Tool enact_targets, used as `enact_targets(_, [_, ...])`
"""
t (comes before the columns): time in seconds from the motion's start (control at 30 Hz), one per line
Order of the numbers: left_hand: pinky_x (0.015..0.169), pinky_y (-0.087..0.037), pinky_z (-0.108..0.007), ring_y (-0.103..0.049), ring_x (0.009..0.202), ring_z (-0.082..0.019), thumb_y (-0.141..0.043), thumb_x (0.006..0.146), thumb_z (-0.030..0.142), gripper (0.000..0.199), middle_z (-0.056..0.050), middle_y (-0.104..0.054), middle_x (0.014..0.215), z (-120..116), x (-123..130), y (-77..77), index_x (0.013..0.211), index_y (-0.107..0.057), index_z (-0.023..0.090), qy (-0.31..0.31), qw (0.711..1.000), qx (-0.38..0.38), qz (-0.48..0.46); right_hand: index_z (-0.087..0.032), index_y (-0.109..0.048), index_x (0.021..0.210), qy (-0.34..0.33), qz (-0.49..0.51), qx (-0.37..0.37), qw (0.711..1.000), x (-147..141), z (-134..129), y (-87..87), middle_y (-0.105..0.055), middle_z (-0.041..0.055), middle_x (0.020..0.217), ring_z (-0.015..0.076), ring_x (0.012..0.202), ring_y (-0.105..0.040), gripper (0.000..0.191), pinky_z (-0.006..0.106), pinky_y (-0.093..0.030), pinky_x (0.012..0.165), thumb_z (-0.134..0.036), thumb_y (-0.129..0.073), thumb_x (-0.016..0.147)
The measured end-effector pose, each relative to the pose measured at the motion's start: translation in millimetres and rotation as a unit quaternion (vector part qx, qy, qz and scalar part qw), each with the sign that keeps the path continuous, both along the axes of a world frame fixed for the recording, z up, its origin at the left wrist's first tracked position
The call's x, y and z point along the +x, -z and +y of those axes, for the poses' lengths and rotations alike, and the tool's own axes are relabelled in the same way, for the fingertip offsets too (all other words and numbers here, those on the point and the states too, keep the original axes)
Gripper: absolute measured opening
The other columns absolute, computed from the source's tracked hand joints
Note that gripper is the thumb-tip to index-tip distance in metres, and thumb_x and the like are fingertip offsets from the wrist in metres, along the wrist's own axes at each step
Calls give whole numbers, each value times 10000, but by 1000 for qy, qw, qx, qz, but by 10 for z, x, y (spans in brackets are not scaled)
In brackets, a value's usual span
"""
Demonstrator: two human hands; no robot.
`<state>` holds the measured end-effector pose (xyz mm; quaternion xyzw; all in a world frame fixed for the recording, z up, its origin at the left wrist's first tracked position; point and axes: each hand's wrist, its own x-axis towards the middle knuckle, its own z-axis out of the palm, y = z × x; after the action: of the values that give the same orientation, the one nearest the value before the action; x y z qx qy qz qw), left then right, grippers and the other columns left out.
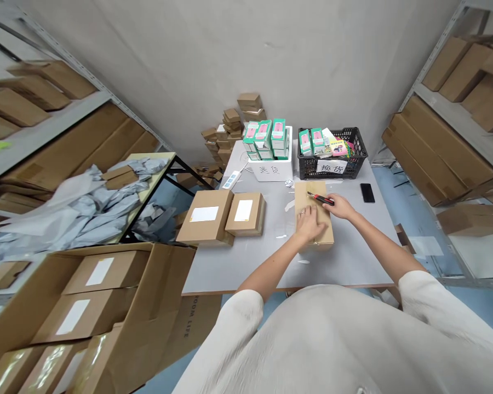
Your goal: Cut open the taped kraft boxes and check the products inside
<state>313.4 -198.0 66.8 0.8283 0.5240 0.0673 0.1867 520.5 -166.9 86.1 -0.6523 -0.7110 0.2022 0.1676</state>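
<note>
In front of me on the table lies a closed cardboard box (pixel 302 192). My left hand (pixel 309 223) rests flat on its top with the fingers stretched out. A red and black box cutter (pixel 321 198) is gripped in my right hand (pixel 339 207). Its tip points left, over the far part of the box top; whether the blade touches the cardboard I cannot tell. Two closed boxes with white labels, a larger box (pixel 204 227) and a smaller box (pixel 251 221), sit to the left.
Along the table's (pixel 279 268) back stand a white bin (pixel 267 171) of green and pink boxes and a black crate (pixel 355 164). A phone (pixel 367 192) lies at right. A big open carton (pixel 164 306) holds several boxes at lower left. Shelves (pixel 464 117) flank both sides.
</note>
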Motion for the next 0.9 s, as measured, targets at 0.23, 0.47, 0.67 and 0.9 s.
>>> enact_targets(0.23, [1353, -80, -715, -87, 1705, -518, -675, 821, 835, 1274, -269, -205, 1830, -204, 357, 104, 1777, -196, 141, -38, 996, -47, 68, -204, -710, 1215, -32, -36, -49, 998, -125, 346, -18, -811, 119, 1183, 294, 1055, -730, 323, 347, -520, 902, -463, -623, 1042])
enact_targets(0.47, [1337, -92, -756, -91, 1711, -518, -807, 782, 664, 1306, -275, -159, 1842, -79, 133, 43, 1796, -130, 195, 20, 993, -75, 88, -201, -705, 1227, -30, -61, -52, 996, -113, 396, -40, -813, 138, 1190, 313, 1068, -736, 327, 355, -506, 890, -462, -616, 1050])
enact_targets(0.67, [1332, -76, -761, -37, 1738, -429, -870, 754, 556, 1375, -232, -61, 1868, 147, -279, -84, 1793, -10, 283, 157, 973, -100, 134, -193, -720, 1168, -45, -84, -23, 995, 53, 337, 18, -778, 160, 1284, 348, 1174, -687, 321, 408, -501, 961, -456, -630, 1005])
enact_targets(0.9, [1311, -52, -798, 5, 1741, -413, -911, 701, 266, 1428, -200, 1, 1878, 404, -653, -90, 1779, 22, 363, 236, 947, -93, 195, -212, -740, 1169, -45, -64, 3, 997, 198, 200, 160, -746, 156, 1385, 382, 1304, -626, 330, 490, -474, 1062, -452, -639, 967])
